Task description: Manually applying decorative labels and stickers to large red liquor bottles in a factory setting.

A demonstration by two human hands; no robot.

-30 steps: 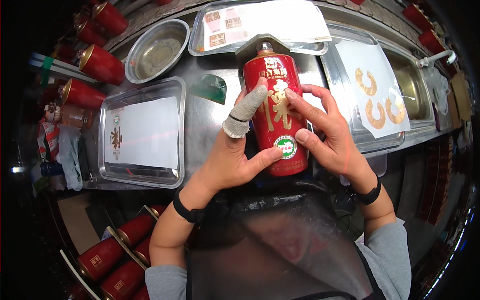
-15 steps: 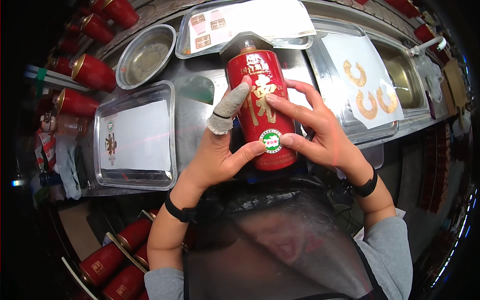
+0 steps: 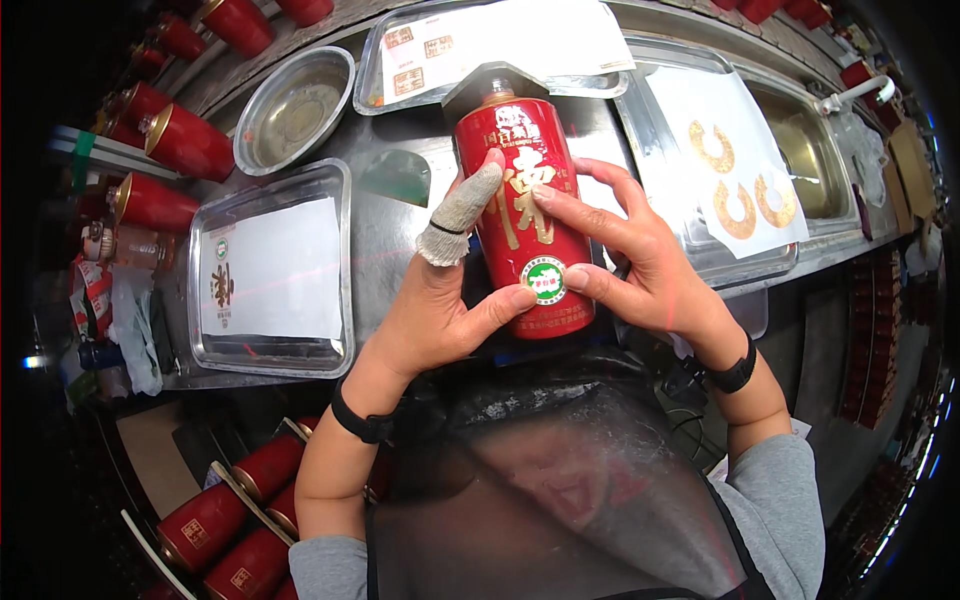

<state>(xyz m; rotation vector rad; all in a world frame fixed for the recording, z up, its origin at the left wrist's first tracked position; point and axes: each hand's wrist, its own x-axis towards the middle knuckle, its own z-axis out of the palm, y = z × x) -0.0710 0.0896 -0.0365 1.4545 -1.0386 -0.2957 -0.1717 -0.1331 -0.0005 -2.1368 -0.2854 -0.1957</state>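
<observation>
Tilted slightly, a red bottle (image 3: 565,245) lies face up between my hands, its neck pointing away from me. My left hand (image 3: 430,310) grips its left side, with a grey cloth sleeve (image 3: 467,205) over the index finger. The left thumb presses the left edge of a round green-and-white sticker (image 3: 543,281) low on the bottle. My right hand (image 3: 645,265) holds the right side, its thumb at the sticker's right edge. The right index fingertip rests on large gold lettering (image 3: 520,222). A dark angular stand (image 3: 460,98) shows behind the neck.
On the left, a metal tray (image 3: 345,270) holds a printed sheet; beyond it stands a metal basin (image 3: 343,85). Another tray (image 3: 370,95) bears gold square decals. Gold crescent decals lie on a white sheet (image 3: 690,110) beside a sink (image 3: 850,195). More red bottles (image 3: 190,140) stand left.
The bottle has turned slightly about its length, shifting the gold lettering and sticker a little. Both hands keep nearly the same grip.
</observation>
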